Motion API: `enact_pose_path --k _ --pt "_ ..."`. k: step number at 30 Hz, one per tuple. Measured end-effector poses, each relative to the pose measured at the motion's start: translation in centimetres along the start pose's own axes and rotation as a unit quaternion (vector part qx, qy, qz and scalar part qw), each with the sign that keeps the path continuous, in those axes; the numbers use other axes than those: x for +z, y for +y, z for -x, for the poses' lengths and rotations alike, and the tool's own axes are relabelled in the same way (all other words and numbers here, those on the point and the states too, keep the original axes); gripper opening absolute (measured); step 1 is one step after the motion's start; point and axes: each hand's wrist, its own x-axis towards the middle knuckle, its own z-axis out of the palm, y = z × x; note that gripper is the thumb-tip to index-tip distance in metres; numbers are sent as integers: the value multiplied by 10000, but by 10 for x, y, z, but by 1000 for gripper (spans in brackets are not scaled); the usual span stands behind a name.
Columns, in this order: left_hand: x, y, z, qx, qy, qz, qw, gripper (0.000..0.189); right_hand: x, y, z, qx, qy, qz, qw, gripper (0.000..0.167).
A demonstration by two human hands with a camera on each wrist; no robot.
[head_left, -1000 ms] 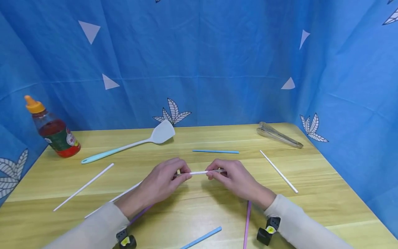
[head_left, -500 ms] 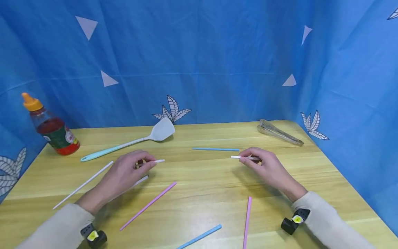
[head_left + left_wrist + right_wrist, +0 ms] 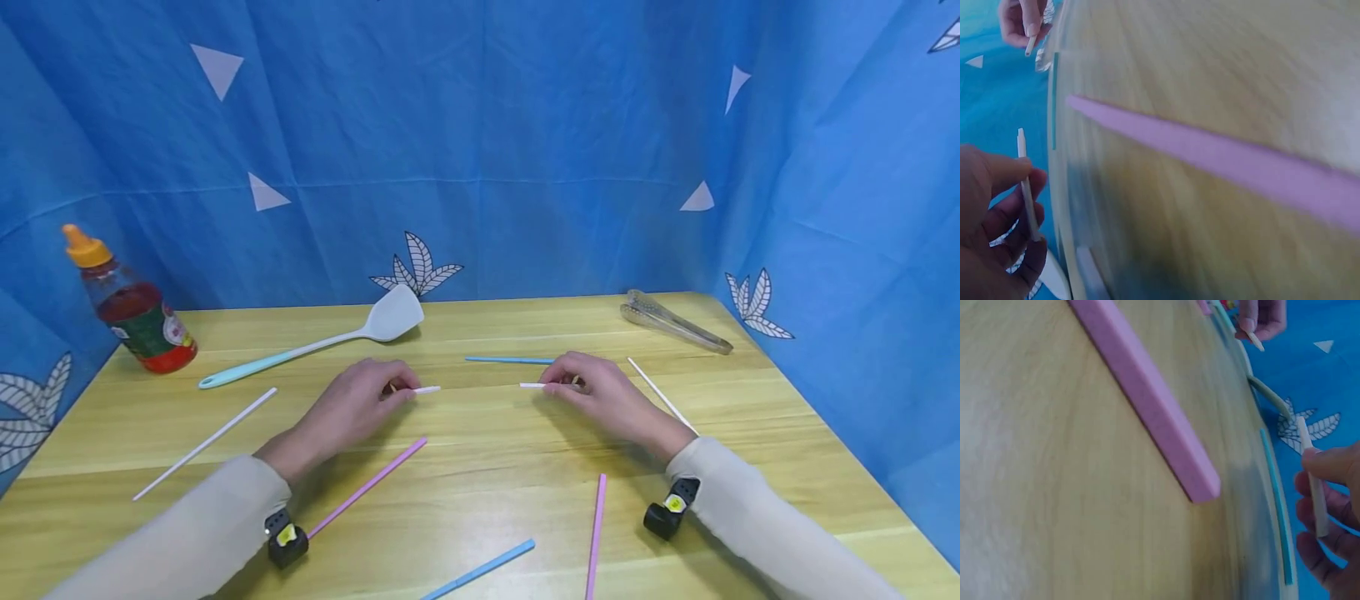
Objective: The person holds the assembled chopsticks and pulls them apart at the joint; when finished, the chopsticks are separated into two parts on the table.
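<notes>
My left hand (image 3: pixel 360 408) pinches a short white chopstick piece (image 3: pixel 429 390) between thumb and fingers. In the left wrist view that white piece (image 3: pixel 1027 200) ends in a narrower tip. Facing it across a gap, my right hand (image 3: pixel 600 392) pinches another short white chopstick piece (image 3: pixel 531 385). The right wrist view shows this second piece (image 3: pixel 1317 494) lying along the fingers, thumb pressed on it. Both hands are above the table, and the two pieces point toward each other without touching. Behind the right hand, a blue chopstick (image 3: pixel 506 360) is partly covered.
Pink chopsticks (image 3: pixel 367 487) and a jointed blue one (image 3: pixel 480 571) lie nearer me. White chopsticks lie at left (image 3: pixel 204 444) and right (image 3: pixel 656 390). Further back are a spatula (image 3: pixel 330 340), a sauce bottle (image 3: pixel 138 312) and metal tongs (image 3: pixel 675 323). A blue curtain (image 3: pixel 480 150) borders the table.
One second ago both hands held a white chopstick length joining them. They moved wide apart, each with its own piece, and have since come partly back toward each other.
</notes>
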Motion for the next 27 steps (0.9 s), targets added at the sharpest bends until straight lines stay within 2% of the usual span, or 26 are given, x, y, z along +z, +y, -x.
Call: enact_pose_path --k 4,12,17,27 --pt "9 4 -4 -46 -250 -49 9997 8 7 -1 -5 -111 -317 80 9994 3" --pt "19 11 -8 -96 -629 -94 9979 7 18 -2 -11 -275 -617 169 9976 2" --pt "20 13 -7 -137 -748 -61 9971 6 20 -6 -14 -412 -688 229 9965 5" --pt "22 12 -7 -56 -694 -135 9975 6 22 -5 -14 -554 -663 174 9961 6"
